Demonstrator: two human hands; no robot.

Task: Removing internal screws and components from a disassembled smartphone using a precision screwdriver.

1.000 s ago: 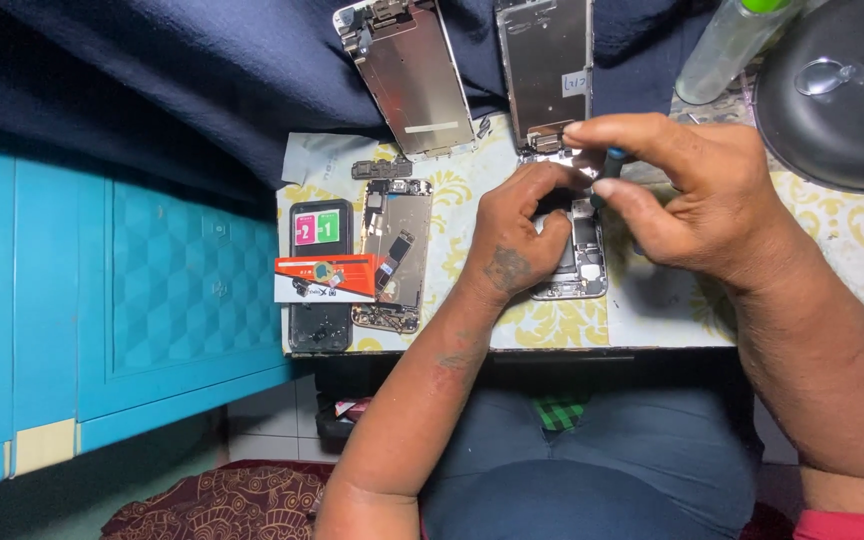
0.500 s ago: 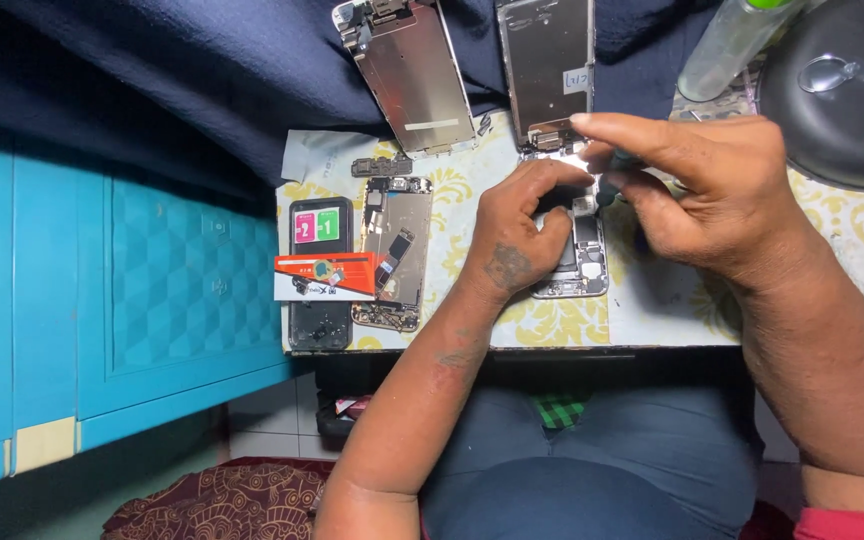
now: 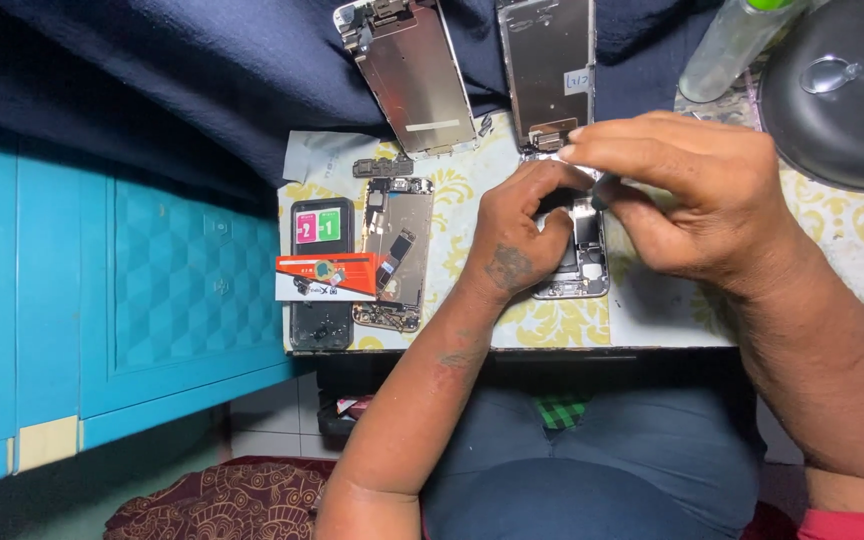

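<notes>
Opened phone body [image 3: 584, 262], mid-desk toward the near edge, back shell up w/ internals exposed; most of it hidden under both hands. Left hand [image 3: 512, 250] rests on its left side, fingers curled down onto the shell, thumb arched up toward the top end — pressing/steadying it. Right hand [image 3: 687, 195] over the top end, fingers pinched together at the tips on something small and pale; can't tell what. A dark slim tool tip [image 3: 600, 192] shows just under those fingertips.

Just beyond the hands, toward the far edge: detached screen panel [image 3: 549, 65], metal back plate up, its lower end touching or nearly touching the phone's top. Second screen panel [image 3: 412, 75] left of it, tilted.

Left part of desk: another opened phone [image 3: 397, 255], bare frame w/ flex cables. Beside it at the left edge a dark phone [image 3: 320, 270] w/ pink and green stickers; red-and-white card packet [image 3: 330, 277] lies across both.

Desk [image 3: 472, 200] covered in yellow-patterned cloth. Far right corner: round black lamp base [image 3: 842, 100], clear bottle [image 3: 727, 45] next to it. Teal cabinet [image 3: 102, 300] left of desk.
</notes>
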